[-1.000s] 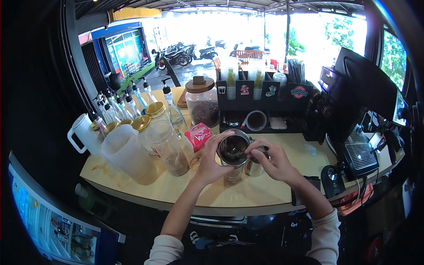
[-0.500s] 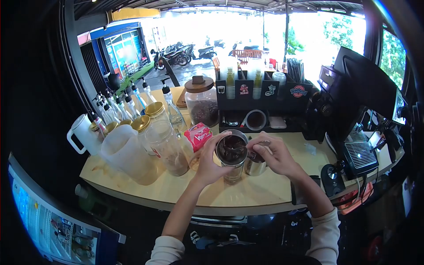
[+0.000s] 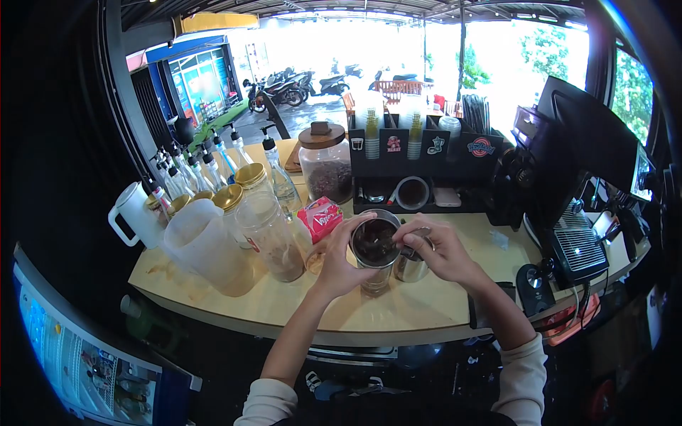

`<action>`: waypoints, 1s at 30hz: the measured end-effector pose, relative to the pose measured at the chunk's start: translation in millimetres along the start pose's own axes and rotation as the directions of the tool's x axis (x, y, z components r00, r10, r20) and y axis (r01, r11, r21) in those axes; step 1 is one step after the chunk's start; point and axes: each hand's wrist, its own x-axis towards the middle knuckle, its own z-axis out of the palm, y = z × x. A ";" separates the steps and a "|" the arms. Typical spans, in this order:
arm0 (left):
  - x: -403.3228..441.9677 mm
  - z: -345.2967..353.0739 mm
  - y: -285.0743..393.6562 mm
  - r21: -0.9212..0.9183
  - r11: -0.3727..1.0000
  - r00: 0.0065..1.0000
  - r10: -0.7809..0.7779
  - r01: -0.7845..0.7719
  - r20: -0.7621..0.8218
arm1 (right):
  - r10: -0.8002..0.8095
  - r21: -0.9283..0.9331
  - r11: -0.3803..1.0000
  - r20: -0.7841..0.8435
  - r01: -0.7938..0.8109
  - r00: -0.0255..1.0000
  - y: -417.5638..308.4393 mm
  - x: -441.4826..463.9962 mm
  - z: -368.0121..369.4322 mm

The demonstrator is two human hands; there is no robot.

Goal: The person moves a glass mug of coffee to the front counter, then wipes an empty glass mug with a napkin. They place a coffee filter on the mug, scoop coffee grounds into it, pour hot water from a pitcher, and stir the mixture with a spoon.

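Observation:
My left hand point(image 3: 343, 259) is closed around the side of a round metal-rimmed container point(image 3: 374, 245) with dark contents. Below the container shows the lower part of a clear glass point(image 3: 376, 284); how the two meet is hidden. My right hand point(image 3: 442, 252) pinches a metal spoon point(image 3: 424, 231) whose lower end dips into the dark contents. Under the right hand stands a small metal cup point(image 3: 410, 270), partly covered. Left of my left hand lies a pink and white packet point(image 3: 321, 219), near a clear jug point(image 3: 275, 248) with some brown powder-like contents.
A frosted pitcher point(image 3: 202, 245), a white jug point(image 3: 133, 216), gold-lidded jars point(image 3: 227, 197) and several pump bottles point(image 3: 280, 177) crowd the left. Behind are a wooden-lidded jar point(image 3: 325, 167) and a black cup organizer point(image 3: 419, 156). At right stands a coffee machine point(image 3: 579, 241).
The spoon has shifted slightly inside the container, and my right hand has moved a little with it. My left hand keeps its hold.

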 end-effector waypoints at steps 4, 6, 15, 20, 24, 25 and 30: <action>-1.6 -0.9 -3.8 0.023 1.000 1.000 0.006 -0.006 0.020 | 0.111 0.069 0.991 0.052 -0.115 0.992 3.1 -0.8 -2.4; -1.5 -1.9 -4.0 0.032 0.999 0.999 0.030 -0.031 0.012 | 0.125 0.078 0.989 0.024 -0.126 0.992 3.1 -0.1 -2.5; 0.8 -5.7 -4.0 0.016 1.000 0.999 0.019 -0.019 0.027 | 0.027 0.047 0.999 0.031 -0.028 0.999 3.4 2.2 -1.6; -2.5 -2.5 -8.8 0.024 0.999 1.000 -0.024 0.024 -0.007 | -0.025 -0.065 0.997 0.049 0.029 0.998 -5.6 5.1 -4.8; -2.2 2.9 -10.3 0.065 0.997 0.997 -0.046 0.051 -0.063 | -0.109 -0.111 0.987 0.099 0.120 0.989 -5.6 1.4 4.0; -2.3 3.7 -9.8 0.066 0.997 0.997 -0.046 0.050 -0.064 | -0.111 -0.110 0.986 0.099 0.122 0.989 -5.7 2.0 3.4; -1.0 7.2 -7.3 0.092 0.995 0.993 -0.023 0.033 -0.115 | -0.175 -0.139 0.972 0.116 0.190 0.978 -5.5 2.5 5.9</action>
